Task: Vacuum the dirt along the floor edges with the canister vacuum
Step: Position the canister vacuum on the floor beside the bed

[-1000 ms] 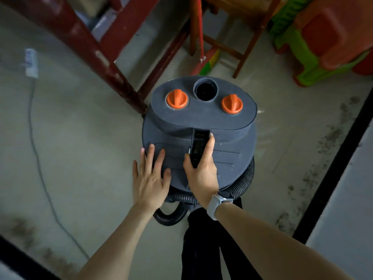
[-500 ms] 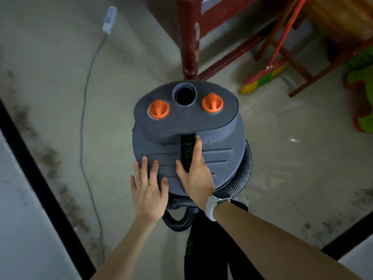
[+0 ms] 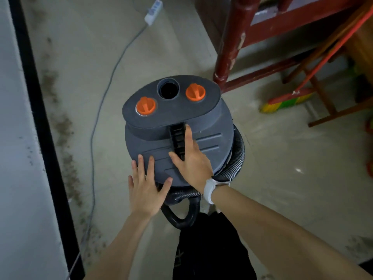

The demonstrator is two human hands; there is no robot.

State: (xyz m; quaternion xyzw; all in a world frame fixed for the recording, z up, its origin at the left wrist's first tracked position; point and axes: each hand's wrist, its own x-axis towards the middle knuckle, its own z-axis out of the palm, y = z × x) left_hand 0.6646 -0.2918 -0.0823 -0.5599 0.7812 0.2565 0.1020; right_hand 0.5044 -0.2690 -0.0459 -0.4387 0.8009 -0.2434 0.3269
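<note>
I stand over the vacuum, a grey drum on the concrete floor between the wall's black skirting and a red table leg. My left hand lies flat, fingers spread, on the lid's near edge; my right hand rests on top with the thumb curled into the black handle. The body looks rigid, bulky and fairly heavy, so I judge the handle the surest hold, with the ribbed hose, soft and loosely coiled, likely to snag. Dirt streaks the floor along the skirting.
</note>
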